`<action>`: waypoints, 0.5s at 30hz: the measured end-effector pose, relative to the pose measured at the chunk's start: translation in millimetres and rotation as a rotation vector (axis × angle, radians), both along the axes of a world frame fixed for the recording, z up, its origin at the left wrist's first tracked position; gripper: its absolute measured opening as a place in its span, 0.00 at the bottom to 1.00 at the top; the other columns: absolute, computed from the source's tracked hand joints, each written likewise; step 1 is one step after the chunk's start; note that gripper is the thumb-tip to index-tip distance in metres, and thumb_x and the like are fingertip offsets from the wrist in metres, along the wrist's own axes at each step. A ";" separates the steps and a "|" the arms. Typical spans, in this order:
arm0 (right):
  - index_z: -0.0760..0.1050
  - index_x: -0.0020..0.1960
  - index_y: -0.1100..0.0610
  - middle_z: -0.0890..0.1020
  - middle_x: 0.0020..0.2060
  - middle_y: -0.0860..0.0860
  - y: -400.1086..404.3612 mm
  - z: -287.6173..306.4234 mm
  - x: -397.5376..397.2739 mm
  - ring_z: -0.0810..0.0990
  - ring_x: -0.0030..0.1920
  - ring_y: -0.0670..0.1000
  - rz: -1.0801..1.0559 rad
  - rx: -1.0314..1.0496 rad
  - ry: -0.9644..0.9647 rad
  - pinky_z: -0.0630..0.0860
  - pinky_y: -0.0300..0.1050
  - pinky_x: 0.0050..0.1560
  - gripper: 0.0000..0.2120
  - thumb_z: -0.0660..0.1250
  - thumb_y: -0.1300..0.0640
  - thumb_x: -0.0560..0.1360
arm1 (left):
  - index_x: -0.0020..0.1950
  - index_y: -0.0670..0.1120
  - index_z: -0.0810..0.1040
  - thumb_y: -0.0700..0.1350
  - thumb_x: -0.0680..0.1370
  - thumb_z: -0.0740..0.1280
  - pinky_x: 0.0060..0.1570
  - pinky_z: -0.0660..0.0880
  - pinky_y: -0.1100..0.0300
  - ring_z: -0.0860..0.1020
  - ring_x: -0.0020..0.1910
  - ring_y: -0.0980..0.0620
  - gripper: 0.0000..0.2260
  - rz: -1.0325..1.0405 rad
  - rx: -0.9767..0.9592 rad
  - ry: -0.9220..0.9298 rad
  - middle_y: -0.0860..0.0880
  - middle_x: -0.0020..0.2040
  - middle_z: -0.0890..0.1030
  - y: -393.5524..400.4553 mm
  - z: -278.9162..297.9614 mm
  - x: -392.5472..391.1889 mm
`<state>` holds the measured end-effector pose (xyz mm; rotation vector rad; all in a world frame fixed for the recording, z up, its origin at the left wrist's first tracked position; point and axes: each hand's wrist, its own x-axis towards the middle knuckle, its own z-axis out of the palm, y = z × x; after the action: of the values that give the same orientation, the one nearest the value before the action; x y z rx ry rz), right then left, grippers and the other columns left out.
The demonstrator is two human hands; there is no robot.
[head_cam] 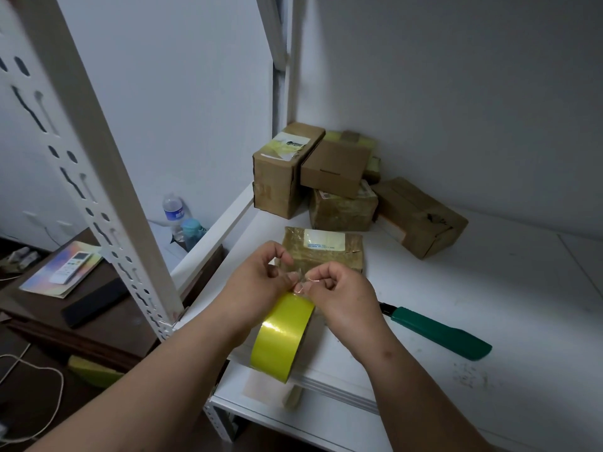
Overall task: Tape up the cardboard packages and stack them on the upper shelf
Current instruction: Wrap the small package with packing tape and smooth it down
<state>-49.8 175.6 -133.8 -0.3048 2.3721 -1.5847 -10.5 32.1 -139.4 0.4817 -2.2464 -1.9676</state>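
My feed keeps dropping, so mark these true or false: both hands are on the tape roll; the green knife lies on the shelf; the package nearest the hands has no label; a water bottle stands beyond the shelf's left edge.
1. Both hands are on the tape roll: true. The left hand and right hand pinch the tape end at the yellow tape roll.
2. Green knife lies on the shelf: true.
3. Nearest package has no label: false, a pale label shows on top.
4. Water bottle beyond the left edge: true.
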 end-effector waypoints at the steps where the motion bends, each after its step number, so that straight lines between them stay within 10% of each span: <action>1: 0.77 0.45 0.49 0.78 0.36 0.44 -0.3 -0.6 -0.1 0.74 0.34 0.39 -0.007 0.013 0.026 0.71 0.32 0.35 0.06 0.75 0.55 0.74 | 0.45 0.46 0.76 0.37 0.78 0.69 0.34 0.67 0.59 0.71 0.31 0.52 0.06 -0.011 -0.010 0.012 0.47 0.32 0.77 0.6 0.6 -0.5; 15: 0.70 0.52 0.44 0.77 0.36 0.45 3.1 0.0 -4.3 0.75 0.40 0.39 0.046 0.113 0.314 0.71 0.31 0.41 0.14 0.71 0.59 0.76 | 0.44 0.40 0.84 0.39 0.76 0.72 0.47 0.74 0.54 0.79 0.41 0.51 0.03 -0.086 0.032 -0.011 0.42 0.42 0.85 -3.5 1.6 -4.7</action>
<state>-54.0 178.7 -133.8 -0.6197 2.6525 -1.4656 -15.2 28.6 -137.8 0.4070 -2.2817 -2.0494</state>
